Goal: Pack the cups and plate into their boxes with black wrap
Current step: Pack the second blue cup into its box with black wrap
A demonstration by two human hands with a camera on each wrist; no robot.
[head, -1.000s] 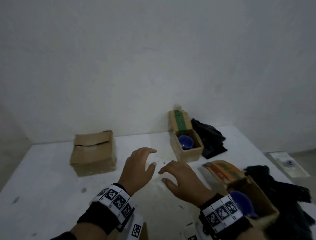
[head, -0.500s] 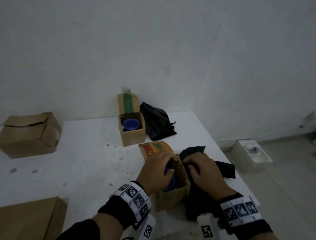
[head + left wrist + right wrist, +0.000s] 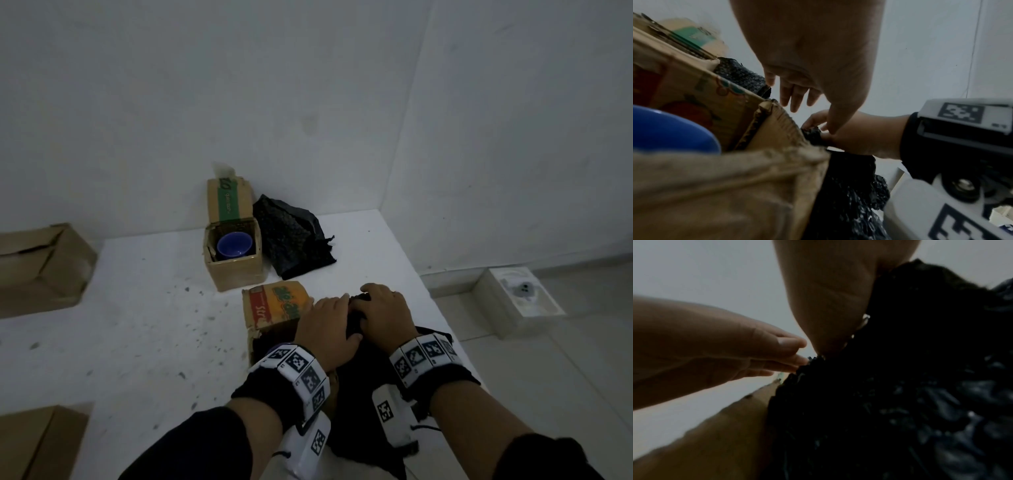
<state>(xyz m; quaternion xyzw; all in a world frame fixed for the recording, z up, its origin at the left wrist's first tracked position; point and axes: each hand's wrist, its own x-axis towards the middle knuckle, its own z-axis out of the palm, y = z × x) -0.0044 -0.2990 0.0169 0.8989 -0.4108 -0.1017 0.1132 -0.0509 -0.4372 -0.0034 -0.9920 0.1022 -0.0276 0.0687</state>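
A near cardboard box [image 3: 274, 308] with an orange and red printed flap stands at the table's right side. A blue cup [image 3: 670, 129] sits inside it, hidden under my left hand in the head view. My left hand [image 3: 329, 318] hovers over the box's right rim, fingers [image 3: 795, 97] straight, their tips against the black wrap [image 3: 363, 394]. My right hand [image 3: 383, 311] grips a bunched edge of that wrap [image 3: 900, 386] beside the box. Farther back, a second open box [image 3: 236, 270] holds another blue cup [image 3: 234, 244], with more black wrap [image 3: 291, 243] to its right.
A closed cardboard box [image 3: 41, 267] stands at the far left and another box [image 3: 34, 442] at the lower left corner. The table's right edge [image 3: 428, 291] runs close to my right hand. A white box [image 3: 520, 301] lies on the floor beyond it.
Both hands went from mid-table to the near box on the right. My right hand took hold of the black wrap and drew it up to the box rim, and the hands closed together.
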